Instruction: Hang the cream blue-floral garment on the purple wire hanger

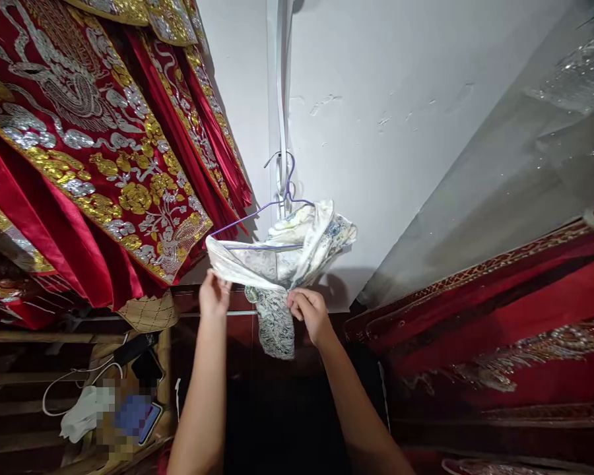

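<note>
A white garment [247,267] with a blue, green and yellow pattern hangs on a thin purple wire hanger [250,216] in the middle of the head view. At the garment's left shoulder, my left hand [214,295] has its fingers closed on the lower edge of the cloth, some fingertips hidden by it. My right hand [311,311] pinches the cloth at the front, where the two white edges meet. Below, between my hands, a darker patterned part of the garment [277,326] hangs down.
Red costumes [109,145] with gold and silver embroidery hang at left. A pale vertical pole [280,86] runs down the white wall [376,99]. At lower left, a wooden rack [164,369] bears a phone [151,422], a cable and white tissue. More red garments [525,316] lie to the right under clear plastic.
</note>
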Motion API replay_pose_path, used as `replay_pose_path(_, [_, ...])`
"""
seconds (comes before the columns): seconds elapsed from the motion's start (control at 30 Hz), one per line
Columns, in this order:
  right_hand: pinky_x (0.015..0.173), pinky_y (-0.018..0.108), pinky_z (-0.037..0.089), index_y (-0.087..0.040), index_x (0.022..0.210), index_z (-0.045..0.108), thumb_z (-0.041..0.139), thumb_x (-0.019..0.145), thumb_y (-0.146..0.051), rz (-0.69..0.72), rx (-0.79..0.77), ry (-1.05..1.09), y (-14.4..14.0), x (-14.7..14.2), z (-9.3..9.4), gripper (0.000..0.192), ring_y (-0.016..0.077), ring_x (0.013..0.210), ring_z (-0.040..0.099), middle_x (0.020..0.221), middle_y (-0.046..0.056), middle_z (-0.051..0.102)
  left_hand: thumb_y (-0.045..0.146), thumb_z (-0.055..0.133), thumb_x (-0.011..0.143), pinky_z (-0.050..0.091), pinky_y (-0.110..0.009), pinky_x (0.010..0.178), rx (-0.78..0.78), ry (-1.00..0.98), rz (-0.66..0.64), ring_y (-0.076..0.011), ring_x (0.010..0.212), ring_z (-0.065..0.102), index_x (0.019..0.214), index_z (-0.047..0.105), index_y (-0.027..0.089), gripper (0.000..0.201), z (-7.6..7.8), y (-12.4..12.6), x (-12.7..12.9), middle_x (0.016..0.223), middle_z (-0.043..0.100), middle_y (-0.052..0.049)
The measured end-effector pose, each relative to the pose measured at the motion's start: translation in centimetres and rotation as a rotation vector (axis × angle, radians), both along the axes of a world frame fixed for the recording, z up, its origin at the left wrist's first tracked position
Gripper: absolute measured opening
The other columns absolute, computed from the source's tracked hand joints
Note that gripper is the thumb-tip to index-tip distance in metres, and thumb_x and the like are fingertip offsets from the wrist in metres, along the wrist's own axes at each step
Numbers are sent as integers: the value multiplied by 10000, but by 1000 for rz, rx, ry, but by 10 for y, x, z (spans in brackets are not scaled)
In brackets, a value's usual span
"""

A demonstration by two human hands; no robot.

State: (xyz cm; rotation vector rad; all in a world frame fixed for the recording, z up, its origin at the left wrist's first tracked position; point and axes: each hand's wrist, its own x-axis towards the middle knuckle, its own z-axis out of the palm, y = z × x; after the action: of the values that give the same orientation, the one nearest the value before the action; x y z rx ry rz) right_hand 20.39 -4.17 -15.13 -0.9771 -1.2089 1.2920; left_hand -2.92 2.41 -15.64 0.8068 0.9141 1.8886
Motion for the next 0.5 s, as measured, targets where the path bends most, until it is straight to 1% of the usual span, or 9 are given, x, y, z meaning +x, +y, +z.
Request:
replay_pose_path(0.07, [487, 272, 202, -187, 602, 562, 540, 868, -371, 2, -42, -8, -7, 7, -7, 324, 100, 441, 295, 451, -54, 355, 377, 662, 881, 470, -264, 692, -90, -2, -30, -96, 574, 506, 724, 529, 172, 290, -26, -10, 22, 596, 524, 39])
replay_pose_path(0.1, [486, 274, 200, -183, 602, 570, 536, 875, -372, 23, -62, -41, -10, 12, -10, 333, 100, 442, 286, 448, -53, 352, 389, 713, 830, 465, -260, 681, -124, 12, -52, -100, 588, 522, 734, 562, 161, 290, -33, -13, 32, 620, 553, 29])
replay_pose_path(0.17, [483, 276, 217, -178, 598, 584, 536, 885, -380, 86, -92, -146, -14, 23, -14, 355, 103, 445, 276, 445, -50, 350, 398, 780, 753, 455, -250, 678, -168, 37, -110, -109, 629, 545, 739, 608, 145, 307, -34, -18, 49, 671, 593, 9])
replay_pose_path(0.2, [486, 276, 240, -178, 594, 585, 540, 890, -394, 89, -94, -201, -14, 28, -15, 369, 107, 452, 288, 452, -47, 357, 409, 783, 747, 453, -246, 685, -161, 51, -140, -113, 652, 550, 740, 616, 145, 313, -28, -20, 55, 696, 601, 4])
replay_pose_path(0.27, [530, 282, 333, -181, 627, 607, 546, 898, -440, -16, -54, -288, -13, 35, -14, 380, 133, 512, 396, 519, -18, 447, 445, 736, 797, 454, -243, 707, -84, 96, -184, -123, 698, 552, 765, 615, 159, 312, -6, -26, 67, 746, 600, -1])
replay_pose_path(0.33, [678, 313, 447, -186, 755, 670, 520, 918, -493, -154, 42, -325, -10, 36, -9, 378, 195, 717, 559, 728, 44, 617, 458, 664, 869, 461, -255, 742, 32, 226, -237, -142, 751, 560, 818, 621, 177, 288, 22, -38, 79, 800, 602, -10])
replay_pose_path(0.37, [775, 339, 475, -194, 850, 696, 495, 934, -514, -165, 86, -320, -10, 34, -5, 387, 226, 848, 598, 869, 72, 669, 446, 641, 893, 465, -268, 767, 84, 325, -276, -157, 784, 569, 844, 632, 182, 269, 35, -47, 86, 831, 611, -22])
replay_pose_path(0.43, [919, 395, 481, -215, 1035, 706, 454, 958, -534, -50, 144, -267, -13, 27, 4, 413, 261, 1027, 610, 1071, 100, 688, 412, 610, 926, 471, -301, 824, 167, 520, -380, -190, 851, 589, 883, 663, 186, 236, 58, -64, 100, 887, 631, -52])
replay_pose_path(0.5, [969, 423, 484, -230, 1173, 673, 503, 949, -504, 148, 158, -194, -18, 20, 17, 393, 269, 1076, 620, 1128, 103, 686, 390, 592, 940, 470, -328, 869, 222, 661, -427, -217, 917, 598, 917, 697, 197, 220, 73, -76, 107, 955, 633, -78])
